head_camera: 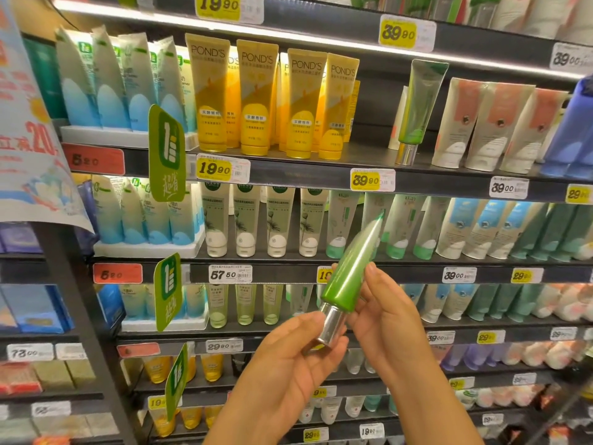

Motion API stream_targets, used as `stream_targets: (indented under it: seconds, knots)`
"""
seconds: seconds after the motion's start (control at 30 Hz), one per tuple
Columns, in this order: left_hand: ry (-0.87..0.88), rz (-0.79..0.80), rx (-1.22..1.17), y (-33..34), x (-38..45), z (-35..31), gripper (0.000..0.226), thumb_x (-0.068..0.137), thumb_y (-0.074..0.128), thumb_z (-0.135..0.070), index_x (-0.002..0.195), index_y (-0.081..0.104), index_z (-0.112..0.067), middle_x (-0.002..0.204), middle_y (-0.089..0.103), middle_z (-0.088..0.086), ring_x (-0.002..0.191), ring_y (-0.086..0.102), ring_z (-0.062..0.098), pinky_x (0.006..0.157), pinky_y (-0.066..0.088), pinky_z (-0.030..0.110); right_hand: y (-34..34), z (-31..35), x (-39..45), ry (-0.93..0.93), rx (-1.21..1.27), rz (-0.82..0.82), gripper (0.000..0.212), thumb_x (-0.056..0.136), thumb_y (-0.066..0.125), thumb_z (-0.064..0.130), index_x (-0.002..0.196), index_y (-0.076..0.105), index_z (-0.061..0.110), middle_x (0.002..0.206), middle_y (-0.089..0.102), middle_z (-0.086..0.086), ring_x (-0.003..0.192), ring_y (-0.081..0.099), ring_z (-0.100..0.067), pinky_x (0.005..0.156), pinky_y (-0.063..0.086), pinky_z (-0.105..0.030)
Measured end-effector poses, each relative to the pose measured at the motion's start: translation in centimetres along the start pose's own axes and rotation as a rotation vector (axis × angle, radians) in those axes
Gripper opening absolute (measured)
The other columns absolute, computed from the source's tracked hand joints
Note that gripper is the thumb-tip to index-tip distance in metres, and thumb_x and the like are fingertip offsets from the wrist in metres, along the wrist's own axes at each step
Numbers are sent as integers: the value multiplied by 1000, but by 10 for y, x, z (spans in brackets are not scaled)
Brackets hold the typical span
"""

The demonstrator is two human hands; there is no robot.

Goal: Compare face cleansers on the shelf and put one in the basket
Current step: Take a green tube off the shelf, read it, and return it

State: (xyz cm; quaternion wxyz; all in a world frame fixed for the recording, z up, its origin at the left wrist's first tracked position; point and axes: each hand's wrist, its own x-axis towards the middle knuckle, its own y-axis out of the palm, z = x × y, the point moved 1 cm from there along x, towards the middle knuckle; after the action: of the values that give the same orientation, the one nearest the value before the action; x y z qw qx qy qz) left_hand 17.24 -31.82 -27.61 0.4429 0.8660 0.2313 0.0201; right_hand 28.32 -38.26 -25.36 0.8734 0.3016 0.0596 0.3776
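Note:
I hold a green cleanser tube [353, 268] with a silver cap tilted in front of the shelves, its crimped end pointing up and right. My left hand [288, 358] grips the silver cap end from below. My right hand [385, 313] holds the green body from the right side, fingers curled round it. A matching green tube [417, 107] stands alone on the upper shelf, cap down. Yellow Pond's tubes [256, 97] stand to its left. No basket is in view.
Shelves [305, 170] packed with cleanser tubes fill the view: blue-white ones [112, 85] at left, pale tubes with pink panels [497, 123] at right. Green promo tags [167, 155] stick out from the shelf edges. A paper poster [29, 123] hangs at the left.

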Motion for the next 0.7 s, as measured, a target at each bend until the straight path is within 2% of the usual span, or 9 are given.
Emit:
stream_targets:
  seconds: [0.1, 0.2, 0.33, 0.47, 0.7]
  knots:
    - [22, -27, 69, -1, 0, 1, 35, 62, 69, -3, 95, 62, 7, 80, 70, 19, 65, 68, 23, 56, 57, 28, -1, 0, 0, 12, -82, 16, 33, 78, 58, 30, 101, 62, 6, 79, 64, -7, 77, 58, -23, 68, 52, -35]
    - [46, -65, 128, -2, 1, 1, 43, 57, 71, 0, 98, 61, 4, 75, 69, 17, 63, 68, 22, 56, 57, 28, -2, 0, 0, 5, -131, 27, 31, 78, 58, 30, 98, 63, 6, 75, 63, -5, 72, 59, -18, 67, 53, -32]
    - [12, -46, 85, -3, 0, 0, 36, 59, 72, -3, 94, 67, 7, 85, 70, 22, 68, 69, 25, 59, 58, 31, -4, 1, 0, -24, -114, 35, 28, 81, 56, 26, 95, 64, 3, 74, 66, -7, 69, 61, -17, 66, 55, -30]
    - [-78, 18, 16, 1, -3, -1, 26, 68, 68, -12, 83, 73, 8, 100, 66, 33, 81, 70, 35, 61, 59, 34, -5, 2, 2, -31, -31, -9, 36, 80, 53, 23, 106, 62, 0, 87, 66, -13, 78, 60, -24, 77, 51, -41]
    - [-147, 93, -70, 8, -5, 2, 28, 70, 65, -12, 85, 71, 11, 95, 66, 35, 77, 70, 35, 60, 60, 34, -5, 7, 0, -25, 146, 18, 44, 80, 49, 21, 118, 55, -2, 98, 70, -15, 81, 70, -19, 71, 57, -34]
